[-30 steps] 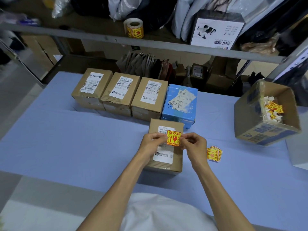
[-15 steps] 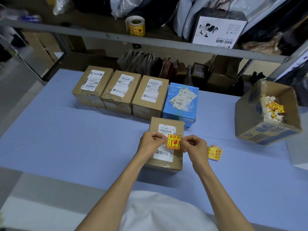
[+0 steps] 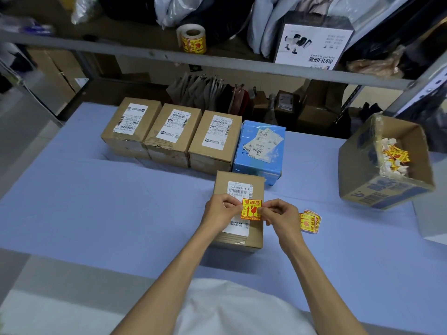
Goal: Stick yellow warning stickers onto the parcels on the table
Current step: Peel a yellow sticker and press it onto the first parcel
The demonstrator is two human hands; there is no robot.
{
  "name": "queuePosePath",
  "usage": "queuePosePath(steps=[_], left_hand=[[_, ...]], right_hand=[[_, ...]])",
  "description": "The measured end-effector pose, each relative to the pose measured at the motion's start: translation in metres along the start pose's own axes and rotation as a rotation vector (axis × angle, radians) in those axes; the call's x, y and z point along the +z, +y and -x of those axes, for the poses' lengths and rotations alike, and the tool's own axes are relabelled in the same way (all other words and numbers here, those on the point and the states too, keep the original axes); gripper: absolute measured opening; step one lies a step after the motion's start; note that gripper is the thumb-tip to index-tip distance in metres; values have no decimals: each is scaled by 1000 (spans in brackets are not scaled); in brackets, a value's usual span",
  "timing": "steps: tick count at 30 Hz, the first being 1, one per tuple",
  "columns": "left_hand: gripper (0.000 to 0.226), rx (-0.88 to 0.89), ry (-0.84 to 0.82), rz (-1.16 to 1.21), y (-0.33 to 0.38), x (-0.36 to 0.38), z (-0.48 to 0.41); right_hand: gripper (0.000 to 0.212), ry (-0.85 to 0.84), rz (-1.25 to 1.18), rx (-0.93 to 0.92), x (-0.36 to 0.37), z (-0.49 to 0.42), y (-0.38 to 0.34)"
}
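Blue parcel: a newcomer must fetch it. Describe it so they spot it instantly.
Start at the blue-clothed table. Along its far edge stands a row of parcels; the blue parcel ends it on the right, the only one not brown cardboard.

Left hand (image 3: pixel 221 211) and right hand (image 3: pixel 278 217) held close together, fingertips pinching.

Dim, even light; crisp at the fingers (image 3: pixel 229 203), soft shadow on the table (image 3: pixel 96 213) just this side of them, shelf (image 3: pixel 242 62) far beyond murky, blurred up-left, bowing.
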State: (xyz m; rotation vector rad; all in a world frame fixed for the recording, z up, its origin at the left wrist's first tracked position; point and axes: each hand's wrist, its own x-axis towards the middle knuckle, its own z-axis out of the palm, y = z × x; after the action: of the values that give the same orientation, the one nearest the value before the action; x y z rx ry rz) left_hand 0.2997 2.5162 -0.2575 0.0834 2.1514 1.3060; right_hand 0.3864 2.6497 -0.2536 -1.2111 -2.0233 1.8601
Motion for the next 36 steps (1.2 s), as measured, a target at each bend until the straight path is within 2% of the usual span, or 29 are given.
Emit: queuePosePath(steps=[7,18,24,26,28,30,33,36], left_hand=[[8,72,80,-192,-2,7,3],[11,107,121,-340,-4,14,-1],[15,140,104,-418,-3,16,-3],[17,187,94,-495,-3,15,-2],[20,239,104,-540,-6,10,-2],[19,323,89,-511,-11,3,-3],[21,446,-12,-553,-14,-2,-1],[32,469,-36,-699,-16,-4,1]], right_hand=[[12,13,123,-26,2,-5,7],[19,41,255,-104,7,-7,13],[9,72,380,-154,12,-9,16],[16,101,476,-150,11,-9,16],[33,145,575,-169,5,-8,19],[34,166,528,-216,0,-9,21],[21,45,363,-279,2,-6,23],[18,-23,474,-286,1,-6,27]])
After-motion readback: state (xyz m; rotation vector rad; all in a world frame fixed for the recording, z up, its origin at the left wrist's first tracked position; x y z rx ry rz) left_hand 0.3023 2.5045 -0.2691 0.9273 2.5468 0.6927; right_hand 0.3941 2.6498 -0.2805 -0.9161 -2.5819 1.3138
